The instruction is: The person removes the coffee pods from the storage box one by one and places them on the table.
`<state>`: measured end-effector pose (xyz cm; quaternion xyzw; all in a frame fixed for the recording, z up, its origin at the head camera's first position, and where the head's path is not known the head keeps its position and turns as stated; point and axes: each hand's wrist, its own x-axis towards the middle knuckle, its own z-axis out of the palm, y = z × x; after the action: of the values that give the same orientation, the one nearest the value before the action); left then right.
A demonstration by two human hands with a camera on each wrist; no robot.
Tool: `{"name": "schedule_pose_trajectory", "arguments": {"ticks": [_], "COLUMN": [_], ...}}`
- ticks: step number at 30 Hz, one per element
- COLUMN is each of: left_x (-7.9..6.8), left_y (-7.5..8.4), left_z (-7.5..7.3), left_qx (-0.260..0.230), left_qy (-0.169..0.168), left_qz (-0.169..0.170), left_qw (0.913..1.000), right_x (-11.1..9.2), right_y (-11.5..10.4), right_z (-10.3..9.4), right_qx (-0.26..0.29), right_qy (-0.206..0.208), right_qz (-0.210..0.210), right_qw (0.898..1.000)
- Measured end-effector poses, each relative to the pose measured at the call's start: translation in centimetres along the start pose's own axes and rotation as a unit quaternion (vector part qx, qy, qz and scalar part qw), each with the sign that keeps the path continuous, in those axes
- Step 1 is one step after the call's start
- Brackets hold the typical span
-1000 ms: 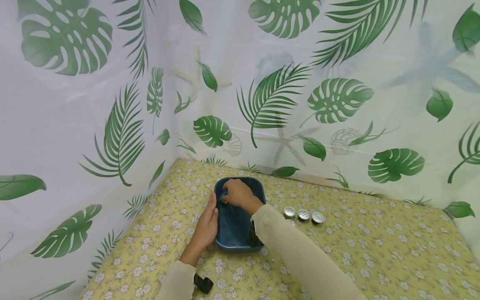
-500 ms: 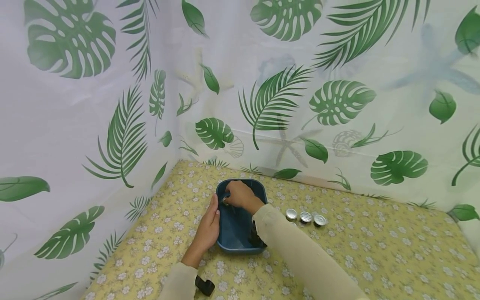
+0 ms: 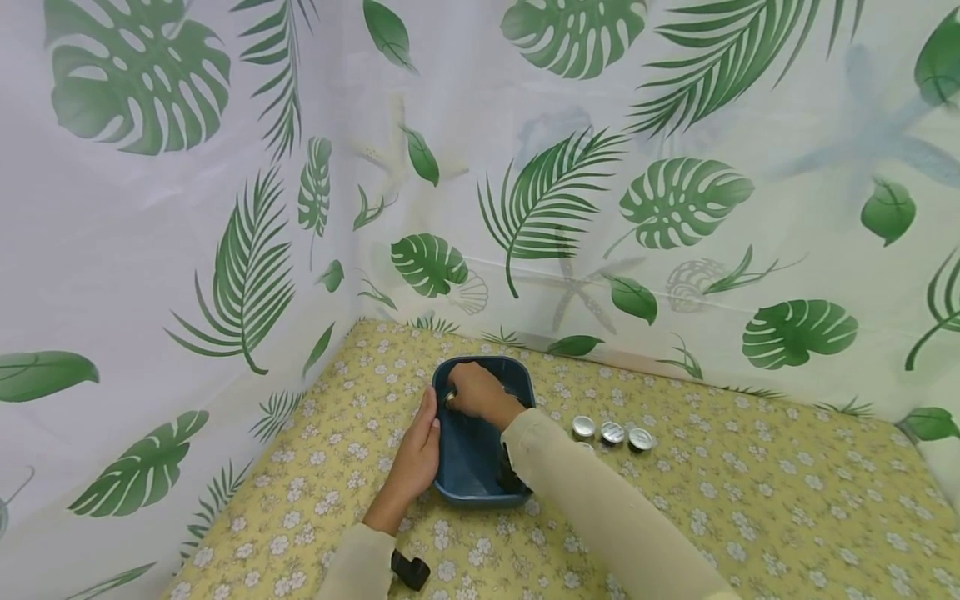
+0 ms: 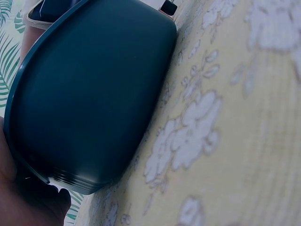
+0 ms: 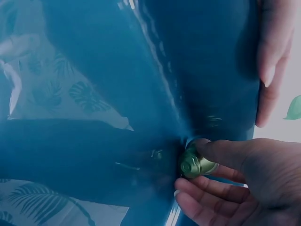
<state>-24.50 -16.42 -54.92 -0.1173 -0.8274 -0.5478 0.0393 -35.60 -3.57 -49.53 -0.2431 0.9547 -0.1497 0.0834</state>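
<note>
A dark blue rectangular plastic basin (image 3: 471, 475) stands on the floral cloth. My left hand (image 3: 417, 450) holds its left rim; in the left wrist view part of that hand (image 4: 28, 202) shows by the basin's outer wall. Inside the basin, near the far left corner, my right hand (image 3: 480, 392) pinches a small green-gold metallic coffee capsule (image 5: 195, 162) between thumb and fingers. The right wrist view shows the capsule's domed end facing out, close to the basin's inner corner. In the head view the right hand hides most of the capsule.
Right of the basin, several silver-topped capsules (image 3: 612, 432) stand in a small group on the yellow floral cloth (image 3: 720, 500). One is partly hidden by the right sleeve (image 3: 600, 500). A leaf-patterned white curtain (image 3: 570, 208) rises behind and to the left.
The capsule has turned slightly in my right fingers and shows more of its gold-green side. Both hands stay in about the same place at the basin. The head view has shifted slightly.
</note>
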Motion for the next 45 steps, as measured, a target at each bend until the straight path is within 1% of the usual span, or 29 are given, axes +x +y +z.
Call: {"name": "schedule_pose_trajectory", "arguments": {"ticks": [6,14,17,21,30,34,37,41,45], "left_x": [0.1,0.0,-0.1,-0.1,-0.1,-0.2,-0.3,-0.3,-0.2], "left_y": [0.0,0.2,0.2,0.2,0.3,0.3,0.4,0.4,0.3], "left_z": [0.1,0.1,0.1,0.2,0.3,0.3,0.3,0.3,0.5], "left_qx": [-0.001,-0.001,-0.002,-0.001,0.012,0.018,0.016,0.016,0.014], "left_qy": [-0.001,-0.001,-0.001,-0.002,0.006,0.005,0.005,0.003,0.007], "left_qz": [0.004,-0.005,-0.01,-0.007,-0.015,-0.012,-0.009,-0.015,-0.016], "left_qw": [1.0,1.0,0.9999,1.0,0.9998,0.9998,0.9998,0.9998,0.9997], "right_x": [0.1,0.0,-0.2,-0.7,-2.3,-3.1,-4.0,-5.4,-7.0], "right_y": [0.0,0.1,0.0,-0.1,-0.2,-0.2,-0.2,0.0,0.4], "right_z": [0.1,0.0,-0.2,-0.9,-2.6,-3.3,-4.0,-4.6,-4.9], "right_qx": [-0.001,0.008,0.005,0.007,0.001,-0.004,0.008,0.03,0.04], "right_qy": [-0.003,-0.007,0.005,0.024,0.064,0.073,0.071,0.074,0.096], "right_qz": [0.0,0.014,0.005,-0.014,-0.056,-0.058,-0.064,-0.081,-0.091], "right_qw": [1.0,1.0,1.0,1.0,0.996,0.996,0.995,0.994,0.99]}}
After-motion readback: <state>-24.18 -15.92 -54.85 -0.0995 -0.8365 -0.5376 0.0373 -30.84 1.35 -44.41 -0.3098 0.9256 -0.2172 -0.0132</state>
